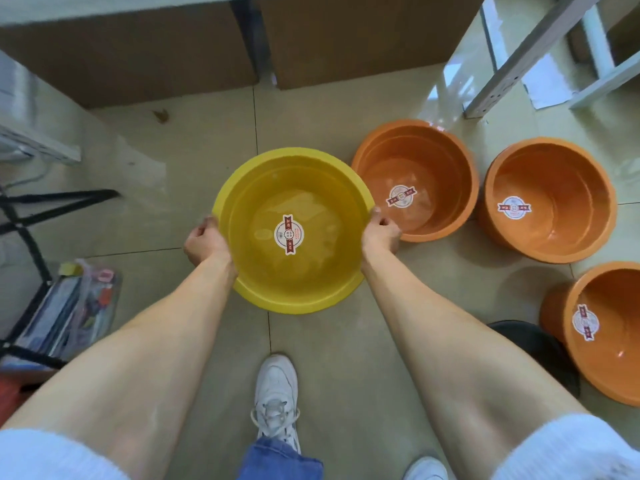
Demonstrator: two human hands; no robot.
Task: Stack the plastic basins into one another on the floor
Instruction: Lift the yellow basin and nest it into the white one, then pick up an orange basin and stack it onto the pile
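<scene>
A yellow plastic basin with a round sticker at its bottom is in the middle of the view. My left hand grips its left rim and my right hand grips its right rim. I cannot tell whether the basin rests on the floor or hangs just above it. Three orange basins stand on the floor to the right: one just beside the yellow basin, one farther right, and one at the right edge nearer to me. Each orange basin has the same sticker inside.
Brown cardboard boxes line the far side under a shelf. A metal rack leg slants at the upper right. A clear bag of items and a black frame lie at the left. My white shoes stand on the tiled floor.
</scene>
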